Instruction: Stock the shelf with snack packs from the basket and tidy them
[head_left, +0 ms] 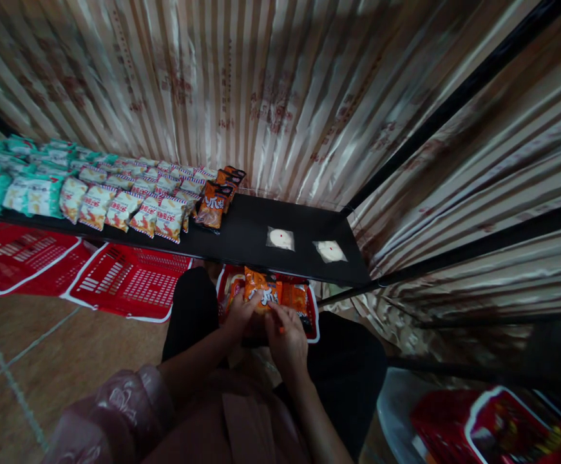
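Observation:
Both of my hands are down in a red basket [313, 322] on my lap, which holds several orange snack packets. My left hand [239, 316] grips the lower left of one orange packet [262, 293]. My right hand [286, 335] is closed on the same packet from the right side. Above the basket runs a black shelf [248, 232]. A short stack of the same orange packets [215, 203] lies on the shelf beside rows of white-and-red packets [157, 216].
Green-and-white packets [14, 183] fill the shelf's left end. Two small clear sachets [281, 238] lie on its bare right part. Empty red baskets [125, 280] lie under the shelf at left. Another red basket [512, 425] sits at lower right. Striped curtain hangs behind.

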The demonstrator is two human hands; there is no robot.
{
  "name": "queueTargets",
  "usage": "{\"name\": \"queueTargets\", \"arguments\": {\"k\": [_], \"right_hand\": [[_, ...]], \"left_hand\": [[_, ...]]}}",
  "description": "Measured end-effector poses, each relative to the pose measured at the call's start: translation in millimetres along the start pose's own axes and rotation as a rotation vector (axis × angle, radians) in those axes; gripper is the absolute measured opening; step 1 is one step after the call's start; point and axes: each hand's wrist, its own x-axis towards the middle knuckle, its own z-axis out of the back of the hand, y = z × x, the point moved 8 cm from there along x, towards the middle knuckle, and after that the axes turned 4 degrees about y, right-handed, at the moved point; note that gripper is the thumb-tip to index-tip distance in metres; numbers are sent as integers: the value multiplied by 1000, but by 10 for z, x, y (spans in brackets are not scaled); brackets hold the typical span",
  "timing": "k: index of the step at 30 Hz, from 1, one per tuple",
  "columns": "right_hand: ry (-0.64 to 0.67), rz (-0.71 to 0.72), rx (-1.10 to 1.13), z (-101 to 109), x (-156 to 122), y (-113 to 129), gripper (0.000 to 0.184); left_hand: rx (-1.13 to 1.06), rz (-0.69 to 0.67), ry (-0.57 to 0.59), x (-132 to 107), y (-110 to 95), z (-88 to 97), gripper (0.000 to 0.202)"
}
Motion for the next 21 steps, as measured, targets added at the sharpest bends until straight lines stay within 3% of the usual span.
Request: {"name": "queueTargets", "arguments": {"k": [5, 9, 13, 21], "right_hand": [[-59, -181, 225, 36, 58, -287, 45], [175, -414, 637, -223, 54, -480, 50], [342, -434, 1024, -389, 51, -350, 50], [276, -502, 1116, -436, 89, -338, 54]], "left_hand": [[-90, 12, 102, 3, -82, -54, 43], [-112, 41, 112, 11, -149, -57, 39], [-125, 54, 119, 46, -188, -61, 40], [-151, 15, 211, 58, -293, -109, 43]]}}
